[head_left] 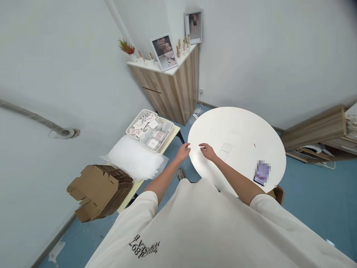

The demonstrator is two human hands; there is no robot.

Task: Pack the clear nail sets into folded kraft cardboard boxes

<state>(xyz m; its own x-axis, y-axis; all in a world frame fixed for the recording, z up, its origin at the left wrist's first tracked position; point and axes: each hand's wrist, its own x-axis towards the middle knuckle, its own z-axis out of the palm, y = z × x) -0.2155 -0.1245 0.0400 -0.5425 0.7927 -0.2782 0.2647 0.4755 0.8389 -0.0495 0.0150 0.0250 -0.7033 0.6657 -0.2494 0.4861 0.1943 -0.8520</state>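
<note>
My left hand [183, 152] hovers by the near left rim of the round white table [237, 121], its thumb and fingers apart with nothing seen between them. A short way to its right, over the tabletop, is my right hand [208, 152], fingers bent but parted, also holding nothing that shows. Just right of that hand a clear plastic case [225, 150] lies flat on the table, apparently unfolded into two halves. Further right sits a purple, blurred-out object [262, 173] with a dark edge.
To my left, a side table carries white baskets [134, 124] of small cards and clear cases, a stack of translucent sheets [135, 156] and flattened cardboard boxes [97, 193]. A wooden cabinet [178, 93] with picture frames and small bottles stands behind. Shelves [315, 130] are at right.
</note>
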